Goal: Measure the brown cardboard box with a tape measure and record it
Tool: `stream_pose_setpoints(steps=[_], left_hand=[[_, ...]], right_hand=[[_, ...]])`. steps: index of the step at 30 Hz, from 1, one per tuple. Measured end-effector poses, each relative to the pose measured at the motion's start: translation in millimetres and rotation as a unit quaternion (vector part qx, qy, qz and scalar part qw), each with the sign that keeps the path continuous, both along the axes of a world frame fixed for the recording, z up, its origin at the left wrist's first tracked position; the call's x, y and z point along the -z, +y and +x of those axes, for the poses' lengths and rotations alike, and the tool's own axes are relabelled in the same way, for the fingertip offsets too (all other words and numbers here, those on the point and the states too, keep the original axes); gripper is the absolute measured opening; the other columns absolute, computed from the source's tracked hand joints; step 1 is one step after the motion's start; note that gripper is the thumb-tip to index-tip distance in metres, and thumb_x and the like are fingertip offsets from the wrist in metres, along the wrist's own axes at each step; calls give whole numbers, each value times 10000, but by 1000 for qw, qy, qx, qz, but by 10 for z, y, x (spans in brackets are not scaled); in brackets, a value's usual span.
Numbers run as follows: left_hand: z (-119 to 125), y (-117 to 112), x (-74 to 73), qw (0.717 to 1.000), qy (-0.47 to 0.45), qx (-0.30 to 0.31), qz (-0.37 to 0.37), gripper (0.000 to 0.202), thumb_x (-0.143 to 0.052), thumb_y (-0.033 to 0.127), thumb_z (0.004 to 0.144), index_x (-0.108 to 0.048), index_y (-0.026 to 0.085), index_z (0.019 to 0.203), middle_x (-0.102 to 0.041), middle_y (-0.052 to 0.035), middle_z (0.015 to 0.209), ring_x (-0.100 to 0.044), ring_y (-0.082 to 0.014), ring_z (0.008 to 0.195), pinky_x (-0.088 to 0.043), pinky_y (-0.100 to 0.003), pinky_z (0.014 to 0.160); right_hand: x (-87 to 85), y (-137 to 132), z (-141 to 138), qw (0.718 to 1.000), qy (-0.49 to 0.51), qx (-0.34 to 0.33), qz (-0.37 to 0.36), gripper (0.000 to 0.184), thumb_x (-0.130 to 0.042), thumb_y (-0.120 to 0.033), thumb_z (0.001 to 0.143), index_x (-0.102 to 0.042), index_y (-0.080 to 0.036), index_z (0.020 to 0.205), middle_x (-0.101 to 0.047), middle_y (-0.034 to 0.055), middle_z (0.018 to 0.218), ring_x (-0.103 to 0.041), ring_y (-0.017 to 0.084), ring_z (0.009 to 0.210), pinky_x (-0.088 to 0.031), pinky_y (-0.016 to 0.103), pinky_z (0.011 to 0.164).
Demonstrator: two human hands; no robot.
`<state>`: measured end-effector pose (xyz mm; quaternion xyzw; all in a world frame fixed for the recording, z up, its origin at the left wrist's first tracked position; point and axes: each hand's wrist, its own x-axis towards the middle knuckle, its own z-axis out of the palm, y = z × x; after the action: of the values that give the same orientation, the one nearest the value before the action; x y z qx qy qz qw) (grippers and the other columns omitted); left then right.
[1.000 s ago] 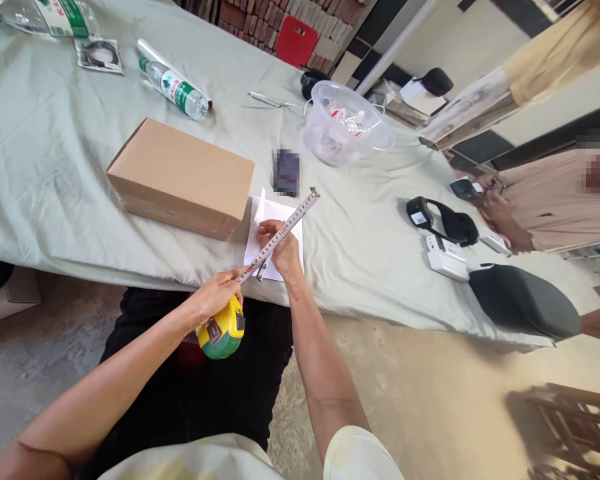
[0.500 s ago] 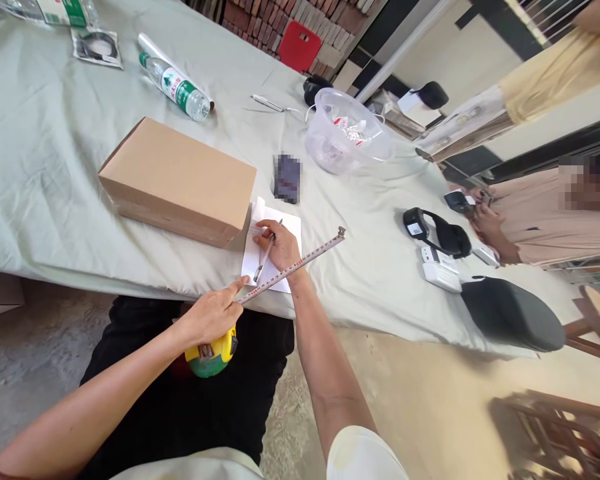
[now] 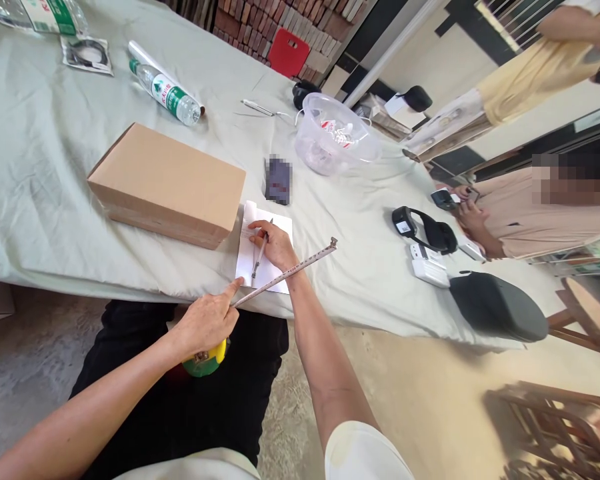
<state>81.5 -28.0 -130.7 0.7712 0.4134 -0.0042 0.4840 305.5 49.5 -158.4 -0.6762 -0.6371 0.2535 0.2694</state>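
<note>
I see bright, soft light over the worktop [image 3: 355, 287], with mild shading in the cloth [image 3: 45, 160] folds. The floor [image 3: 405, 393] glows warm at right, shadowed beside the wooden furniture [image 3: 555, 420]. My view stretches towards its edges; the tape blade [image 3: 265, 287] markings look soft, and mosaic blocks mask a person's head [image 3: 575, 180].
</note>
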Motion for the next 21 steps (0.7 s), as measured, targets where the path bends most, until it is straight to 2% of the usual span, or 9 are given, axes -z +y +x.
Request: stream_pose_setpoints(steps=[5, 10, 14, 21], left_hand=[[-20, -12, 4, 1000, 7, 8, 29, 636, -299, 205, 899, -319, 66, 1519, -702, -139, 759, -644, -302, 744, -443, -416, 771], [-29, -25, 34, 997, 24, 25, 68, 630, -286, 205, 901, -332, 60, 1512, -711, -157, 772, -653, -318, 736, -455, -429, 763], [-16, -44, 40, 995, 36, 21, 89, 623, -300, 212, 897, -360, 71, 1501, -711, -150, 757, -656, -308, 724, -465, -418, 764], [-34, -60, 17, 992, 45, 41, 112, 643, -292, 209, 896, -314, 44, 1517, -727, -195, 801, -659, -334, 708, -470, -447, 750]], right_hand=[[-35, 1, -38, 999, -43, 1, -7, 268, -567, -221, 822, -680, -226, 1064, -565, 5, 798, -560, 148, 755, -444, 285, 786], [-88, -29, -23, 990, -142, -5, -3, 255, -594, -318, 862, -687, -278, 1095, -586, 26, 827, -578, 181, 790, -433, 307, 778], [-45, 19, 43, 989, -146, -6, 1, 242, -591, -339, 871, -685, -289, 1088, -600, 21, 830, -578, 177, 782, -434, 303, 777], [23, 167, 121, 987, -152, 53, 3, 183, -593, -357, 849, -672, -277, 993, -655, 12, 878, -600, 187, 827, -432, 305, 748]])
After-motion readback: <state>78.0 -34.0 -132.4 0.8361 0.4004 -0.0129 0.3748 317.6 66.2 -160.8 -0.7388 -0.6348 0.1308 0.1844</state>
